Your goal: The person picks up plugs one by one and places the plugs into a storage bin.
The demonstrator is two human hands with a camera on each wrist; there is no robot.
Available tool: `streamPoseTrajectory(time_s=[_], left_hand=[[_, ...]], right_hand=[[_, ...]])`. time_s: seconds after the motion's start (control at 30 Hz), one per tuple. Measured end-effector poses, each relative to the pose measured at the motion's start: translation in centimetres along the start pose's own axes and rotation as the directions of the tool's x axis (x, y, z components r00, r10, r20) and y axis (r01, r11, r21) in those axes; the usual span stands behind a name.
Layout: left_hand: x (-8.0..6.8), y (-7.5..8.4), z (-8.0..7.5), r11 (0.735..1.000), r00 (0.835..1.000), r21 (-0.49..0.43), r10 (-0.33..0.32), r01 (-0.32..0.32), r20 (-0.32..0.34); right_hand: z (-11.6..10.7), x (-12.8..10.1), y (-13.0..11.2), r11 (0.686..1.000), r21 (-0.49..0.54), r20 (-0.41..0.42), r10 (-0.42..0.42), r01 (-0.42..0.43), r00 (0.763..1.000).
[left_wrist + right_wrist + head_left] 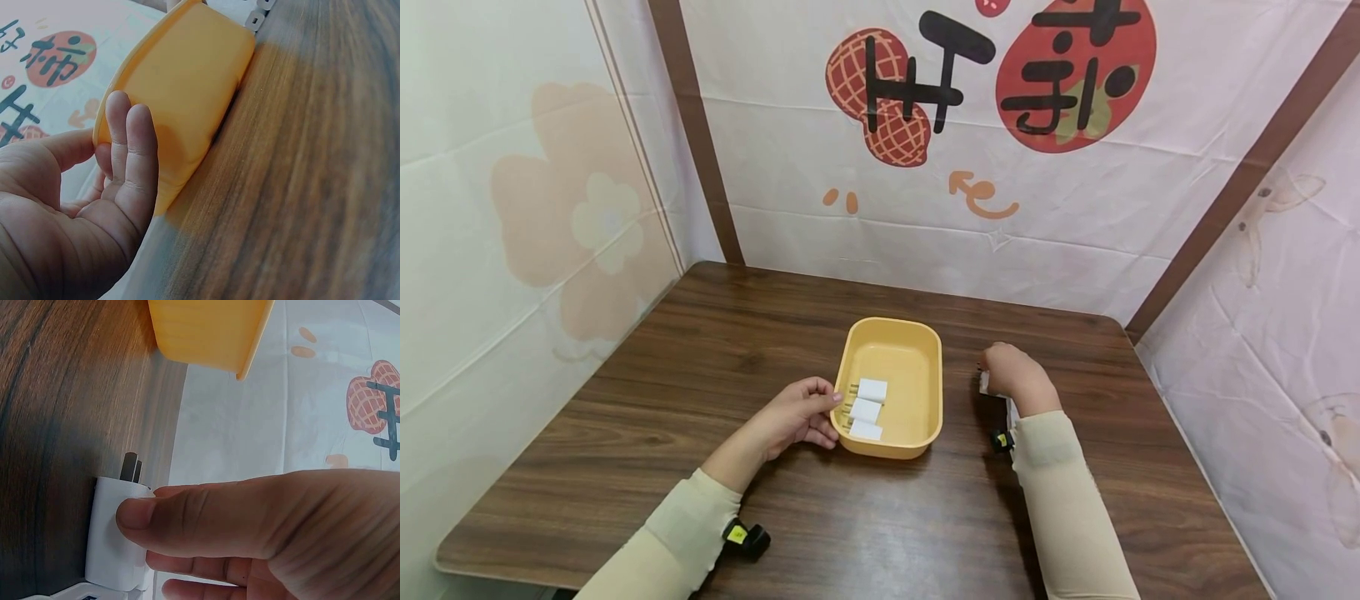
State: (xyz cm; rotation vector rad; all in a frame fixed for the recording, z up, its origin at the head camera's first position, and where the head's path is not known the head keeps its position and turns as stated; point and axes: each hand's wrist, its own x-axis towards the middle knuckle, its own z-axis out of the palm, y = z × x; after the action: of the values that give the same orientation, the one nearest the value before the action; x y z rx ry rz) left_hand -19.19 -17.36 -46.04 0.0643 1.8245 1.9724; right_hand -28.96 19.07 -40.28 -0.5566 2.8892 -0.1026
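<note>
A yellow plastic tray [917, 400] stands on the table with three white charger plugs [865, 411] in a column along its left side, prongs pointing left. My left hand [793, 417] pinches the tray's left rim between thumb and finger; in the left wrist view, two other fingers [142, 150] stand straight along the outer wall. To the right of the tray, my right hand [1021, 382] pinches another white charger plug [109, 540], its two metal prongs pointing away from the palm. The thumb lies across its face, and the plug is close against the tabletop.
Another white charger [81, 591] lies beside the pinched plug, partly under the right wrist in the head view. The brown wooden table [722, 333] meets printed cloth walls [775, 125] at the back and sides. Black wrist cameras [747, 537] sit at both cuffs.
</note>
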Motion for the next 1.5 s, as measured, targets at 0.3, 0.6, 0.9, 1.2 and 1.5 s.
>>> streamPoseTrajectory(time_s=[0.3, 0.6, 0.9, 1.2, 1.5], left_hand=[[-0.06, 0.03, -0.03, 1.0, 1.0, -0.003, -0.002, 0.002, 0.001], [0.09, -0.13, -0.12, 1.0, 1.0, -0.007, 0.0, 0.0, 0.002], [0.09, 0.04, -0.12, 1.0, 1.0, -0.013, 0.002, -0.002, 0.01], [0.11, -0.06, -0.13, 1.0, 1.0, -0.006, -0.002, 0.002, 0.004], [0.0, -0.06, -0.12, 1.0, 1.0, -0.004, -0.003, 0.003, 0.003]], right_hand=[[0.0, 0.11, -0.05, 1.0, 0.005, 0.011, 0.016, -0.016, 1.0], [0.27, 0.31, 0.02, 0.999, 0.022, 0.061, 0.045, -0.047, 0.997], [0.42, 0.32, 0.2, 0.998, 0.024, 0.067, 0.056, -0.057, 0.996], [0.44, 0.1, 0.29, 0.998, 0.034, 0.059, 0.053, -0.055, 0.997], [0.58, 0.16, 0.5, 0.995, 0.079, 0.08, 0.052, -0.059, 0.995]])
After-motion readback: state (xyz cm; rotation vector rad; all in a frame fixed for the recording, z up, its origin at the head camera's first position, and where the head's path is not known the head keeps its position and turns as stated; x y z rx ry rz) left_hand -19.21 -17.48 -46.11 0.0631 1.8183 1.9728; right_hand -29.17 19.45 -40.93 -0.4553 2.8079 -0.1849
